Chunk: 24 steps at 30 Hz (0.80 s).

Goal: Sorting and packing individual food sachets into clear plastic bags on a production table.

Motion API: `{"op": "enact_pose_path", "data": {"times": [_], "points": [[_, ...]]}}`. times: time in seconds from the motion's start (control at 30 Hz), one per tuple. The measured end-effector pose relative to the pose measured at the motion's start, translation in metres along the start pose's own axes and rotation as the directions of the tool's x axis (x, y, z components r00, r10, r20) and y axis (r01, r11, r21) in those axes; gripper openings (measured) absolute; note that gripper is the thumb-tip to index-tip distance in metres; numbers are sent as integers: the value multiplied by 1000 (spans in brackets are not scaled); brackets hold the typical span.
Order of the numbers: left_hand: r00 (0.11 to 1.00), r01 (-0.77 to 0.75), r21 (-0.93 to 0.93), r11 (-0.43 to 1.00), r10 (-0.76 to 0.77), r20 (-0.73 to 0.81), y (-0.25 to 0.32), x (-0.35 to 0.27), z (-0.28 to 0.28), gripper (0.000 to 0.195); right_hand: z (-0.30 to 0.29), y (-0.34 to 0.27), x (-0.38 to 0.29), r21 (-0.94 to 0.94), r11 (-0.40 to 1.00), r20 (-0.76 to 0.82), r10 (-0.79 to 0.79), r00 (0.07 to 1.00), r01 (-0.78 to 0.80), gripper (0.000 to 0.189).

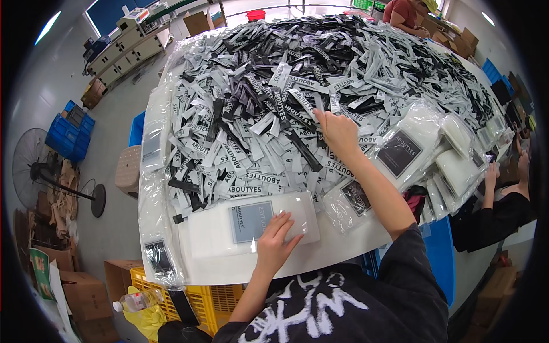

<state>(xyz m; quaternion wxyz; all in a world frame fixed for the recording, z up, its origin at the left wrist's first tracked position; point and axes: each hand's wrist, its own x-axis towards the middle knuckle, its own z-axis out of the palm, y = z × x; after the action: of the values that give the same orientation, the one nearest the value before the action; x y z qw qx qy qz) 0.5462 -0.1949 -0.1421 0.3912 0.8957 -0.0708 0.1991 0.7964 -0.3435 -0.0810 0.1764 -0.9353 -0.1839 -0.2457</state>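
A clear plastic package with white contents and a grey-blue printed panel [252,221] lies flat along the near edge of the white table [343,253]. My left hand [276,242] rests on this package with its fingers spread, right of the panel. My right hand [339,132] reaches over a large heap of slim black and white printed packets [266,150]. Its index finger and thumb are at a pale strip [318,103]; whether they grip it cannot be told. Another clear package with a dark panel [354,197] lies partly under my right forearm.
Stacked clear packages with dark panels [399,152] lie on the right. More wrapped packages [152,141] line the left edge. A yellow crate [223,298], a plastic bottle [139,301] and a stool [128,171] stand close by. One person [403,17] is across the table, another [506,206] at the right.
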Motion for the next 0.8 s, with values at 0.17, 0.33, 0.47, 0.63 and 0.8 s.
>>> {"op": "enact_pose_path", "data": {"times": [0.17,0.33,0.47,0.63,0.8], "points": [[1000,-14,4,1000,14,-20,1,2,-2,27,-6,-5,-4,154,988,-84,-16,996,28,35],[991,59,-61,996,-66,-118,6,5,2,20,23,-34,-40,207,975,192,-116,975,75,19],[979,136,-110,985,-150,-137,12,8,3,18,17,-32,-37,244,970,79,-27,997,7,16],[956,207,-277,938,-254,-145,6,3,-8,9,-43,-57,-62,778,614,107,78,991,-133,15],[904,330,-526,784,-423,-63,4,-2,-20,13,-60,-64,-184,838,545,-81,53,995,39,16]]}}
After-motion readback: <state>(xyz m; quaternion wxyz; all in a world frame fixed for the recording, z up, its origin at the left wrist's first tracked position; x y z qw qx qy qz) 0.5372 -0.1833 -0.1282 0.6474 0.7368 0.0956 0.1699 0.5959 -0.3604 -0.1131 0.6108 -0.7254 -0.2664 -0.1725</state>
